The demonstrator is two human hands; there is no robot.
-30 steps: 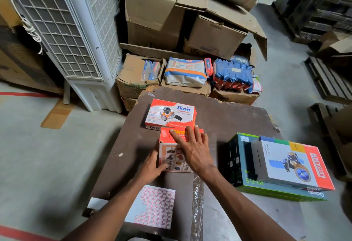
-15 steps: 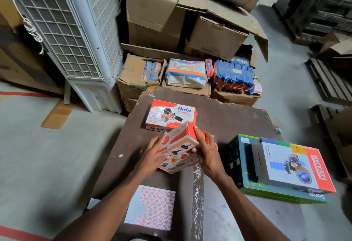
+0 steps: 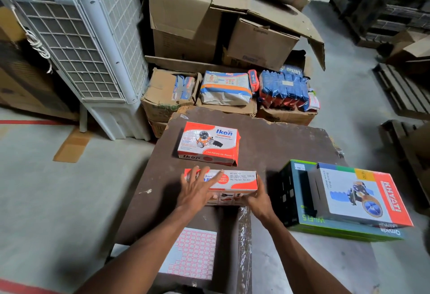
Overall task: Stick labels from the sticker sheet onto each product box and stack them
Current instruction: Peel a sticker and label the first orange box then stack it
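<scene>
An orange and white product box [image 3: 237,181] lies on the brown table [image 3: 279,149] in front of me. My left hand [image 3: 197,189] rests flat on its left end with the fingers spread. My right hand [image 3: 259,198] grips its right near corner. A second Ikon box [image 3: 208,143] sits just behind it. The sticker sheet [image 3: 192,254] of pink-edged labels lies near the table's front edge, below my left arm. On the right, a white and orange Khyati box [image 3: 358,196] is stacked on a dark green box [image 3: 293,191].
A white air cooler [image 3: 76,44] stands at the back left. Cardboard cartons [image 3: 186,14] and packs of goods [image 3: 282,89] crowd the floor behind the table. Wooden pallets [image 3: 400,91] lie to the right. A strip of clear tape [image 3: 244,235] runs down the table.
The box was lifted and turned over in both hands, then set back down with a different face up. My left hand moved from the box's side onto its top.
</scene>
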